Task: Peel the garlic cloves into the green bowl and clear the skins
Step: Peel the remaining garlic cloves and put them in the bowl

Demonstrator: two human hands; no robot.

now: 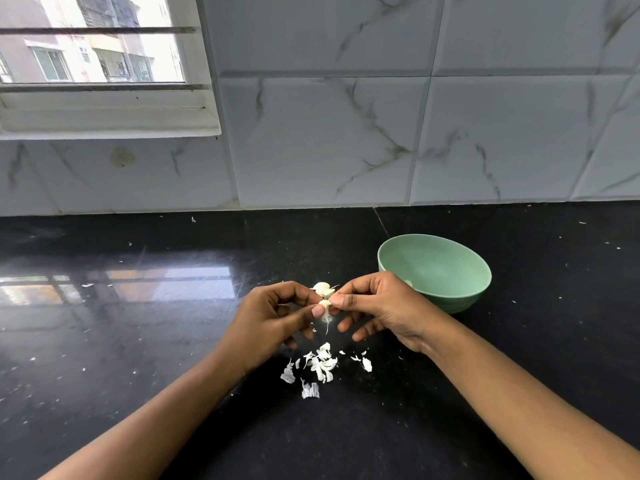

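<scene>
Both hands meet above the black counter [138,341]. My left hand [273,317] pinches a small white garlic clove [325,304] between thumb and fingers. My right hand [377,306] grips the same clove from the right, thumb and forefinger on its skin. More garlic [322,288] shows just behind the fingertips; whether it rests on the counter or is held is unclear. A pile of white skins [320,367] lies on the counter below the hands. The green bowl [450,292] stands to the right, behind my right hand, with one pale clove [408,283] visible inside.
A marble-tiled wall [381,133] rises behind the counter. A window [97,57] with bars is at the upper left. Tiny skin flecks are scattered over the counter.
</scene>
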